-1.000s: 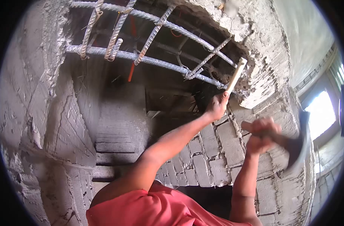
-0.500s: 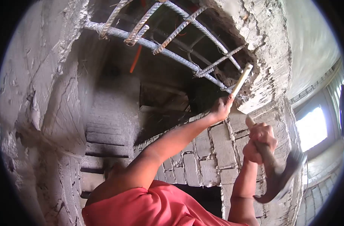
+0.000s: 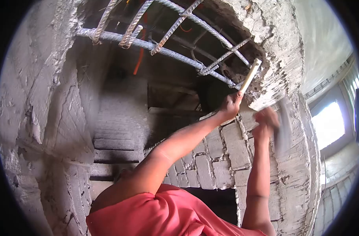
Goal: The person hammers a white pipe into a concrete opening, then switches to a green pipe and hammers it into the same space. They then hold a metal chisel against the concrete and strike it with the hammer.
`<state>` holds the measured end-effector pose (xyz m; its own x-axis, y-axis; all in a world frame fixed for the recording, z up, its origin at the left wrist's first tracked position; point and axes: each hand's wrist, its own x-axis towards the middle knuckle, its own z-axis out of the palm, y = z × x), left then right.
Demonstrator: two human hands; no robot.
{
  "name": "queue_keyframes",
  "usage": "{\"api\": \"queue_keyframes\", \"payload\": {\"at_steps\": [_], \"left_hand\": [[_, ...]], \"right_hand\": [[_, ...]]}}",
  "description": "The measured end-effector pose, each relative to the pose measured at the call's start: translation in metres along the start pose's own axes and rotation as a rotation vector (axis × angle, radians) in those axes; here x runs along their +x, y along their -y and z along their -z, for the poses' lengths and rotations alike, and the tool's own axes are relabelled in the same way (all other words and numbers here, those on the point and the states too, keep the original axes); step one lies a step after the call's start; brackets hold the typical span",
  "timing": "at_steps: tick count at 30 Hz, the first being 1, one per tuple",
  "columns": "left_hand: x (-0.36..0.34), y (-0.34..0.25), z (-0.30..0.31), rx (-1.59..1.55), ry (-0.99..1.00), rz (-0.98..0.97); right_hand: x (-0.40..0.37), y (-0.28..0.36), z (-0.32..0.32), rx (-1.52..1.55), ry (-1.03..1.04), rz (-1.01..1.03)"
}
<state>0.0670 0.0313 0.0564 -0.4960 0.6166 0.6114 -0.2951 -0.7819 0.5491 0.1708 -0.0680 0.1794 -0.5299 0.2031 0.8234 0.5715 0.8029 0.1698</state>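
Observation:
My left hand is closed round the lower end of a pale, straight stick with a small dark spot near its top. The stick slants up to the right, over the rough concrete edge beside the rebar. Lower right, my right hand is closed on a hammer, which is smeared by motion in front of the wall. The fingers of that hand are blurred too. A gap separates the hammer from the stick.
Above an opening runs a grid of bare rebar, with an orange strip hanging from it. Brickwork lies below my hands. On the left stands a rough plastered wall; at right, a bright window.
My right hand has swung the hammer upward, its head going from low right to beside the wall edge. My left hand keeps the stick in nearly the same place. The view has shifted slightly.

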Motion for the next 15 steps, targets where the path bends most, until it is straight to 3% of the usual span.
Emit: {"api": "queue_keyframes", "payload": {"at_steps": [1,2,4,5,7,9,10,11,12,13,14,15], "left_hand": [[-0.001,-0.01,0.004,0.077,-0.032,-0.036],[-0.003,-0.01,0.008,0.101,0.0,0.015],[0.009,-0.013,0.007,0.136,-0.049,-0.049],[-0.001,-0.016,0.008,0.172,-0.073,-0.061],[0.002,-0.016,0.013,0.12,-0.014,-0.03],[0.0,-0.013,0.009,0.136,-0.023,-0.057],[0.0,-0.007,0.006,0.159,-0.041,-0.075],[0.002,-0.01,0.006,0.155,-0.036,-0.075],[-0.003,-0.016,0.003,0.121,-0.045,-0.035],[-0.005,-0.018,0.0,0.087,-0.058,-0.002],[-0.004,-0.017,0.0,0.148,-0.084,-0.033],[-0.008,-0.019,0.0,0.147,-0.078,-0.032]], "right_hand": [[-0.003,-0.039,-0.017,-0.116,0.17,0.006],[-0.022,-0.044,-0.016,-0.114,0.182,-0.008],[-0.026,-0.054,-0.019,0.041,0.153,-0.132],[-0.028,-0.019,-0.012,0.306,0.105,-0.2],[-0.039,-0.025,0.014,0.338,0.06,-0.206],[-0.006,0.064,0.025,0.61,-0.142,0.095],[-0.008,0.053,0.025,0.772,-0.113,0.19],[-0.01,0.018,0.011,0.766,-0.116,0.19],[-0.015,-0.031,-0.01,0.276,-0.019,0.243],[-0.008,-0.037,-0.017,-0.212,0.079,0.293],[-0.012,-0.036,-0.013,-0.216,0.079,0.295],[-0.021,-0.031,-0.007,0.0,0.119,-0.08]]}}
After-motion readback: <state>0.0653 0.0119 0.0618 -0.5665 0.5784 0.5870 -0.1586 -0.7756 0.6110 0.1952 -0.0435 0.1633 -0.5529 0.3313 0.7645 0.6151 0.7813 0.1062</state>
